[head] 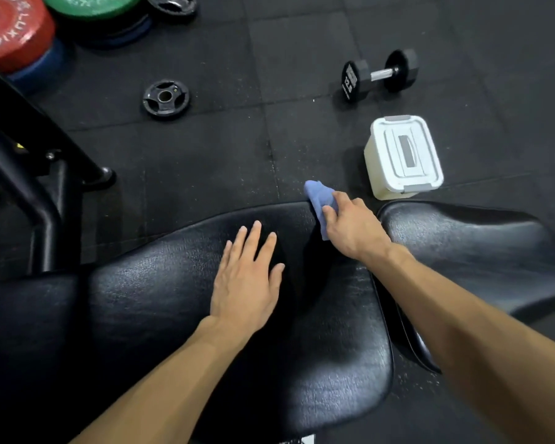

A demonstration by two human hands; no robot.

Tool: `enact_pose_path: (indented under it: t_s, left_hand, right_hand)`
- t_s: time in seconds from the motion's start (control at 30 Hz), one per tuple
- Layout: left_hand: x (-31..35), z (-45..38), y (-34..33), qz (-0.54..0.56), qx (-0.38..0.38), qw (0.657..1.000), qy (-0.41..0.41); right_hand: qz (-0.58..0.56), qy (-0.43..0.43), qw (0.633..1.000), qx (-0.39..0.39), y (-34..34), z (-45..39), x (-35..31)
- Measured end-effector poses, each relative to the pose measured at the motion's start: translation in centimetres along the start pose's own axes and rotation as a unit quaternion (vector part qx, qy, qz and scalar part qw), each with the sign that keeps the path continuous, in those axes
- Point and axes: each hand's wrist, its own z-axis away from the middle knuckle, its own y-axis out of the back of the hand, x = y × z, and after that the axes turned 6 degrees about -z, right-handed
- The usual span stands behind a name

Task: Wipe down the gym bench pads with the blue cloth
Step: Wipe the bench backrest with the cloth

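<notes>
The long black bench pad (161, 290) fills the lower middle of the head view. A smaller black seat pad (474, 251) lies to its right across a narrow gap. My right hand (353, 225) grips the blue cloth (319, 197) at the far right corner of the long pad, near the gap. The cloth is bunched and sticks out past the pad's far edge. My left hand (247, 277) lies flat on the long pad with fingers spread, a little left of the cloth, holding nothing.
A white lidded plastic box (404, 155) stands on the black rubber floor just beyond the seat pad. A black dumbbell (378, 73) and a small black weight plate (165, 97) lie farther off. Red (10, 30) and green (90, 4) plates are stacked top left. A black steel frame (36, 187) rises at left.
</notes>
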Motion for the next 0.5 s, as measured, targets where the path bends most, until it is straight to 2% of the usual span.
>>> enact_pose_path:
  t_s: [0.5]
  left_hand:
    - [-0.2, 0.0, 0.6, -0.017, -0.038, 0.999, -0.016]
  right_hand:
    - [0.061, -0.004, 0.994, 0.09, -3.4, 8.3, 3.7]
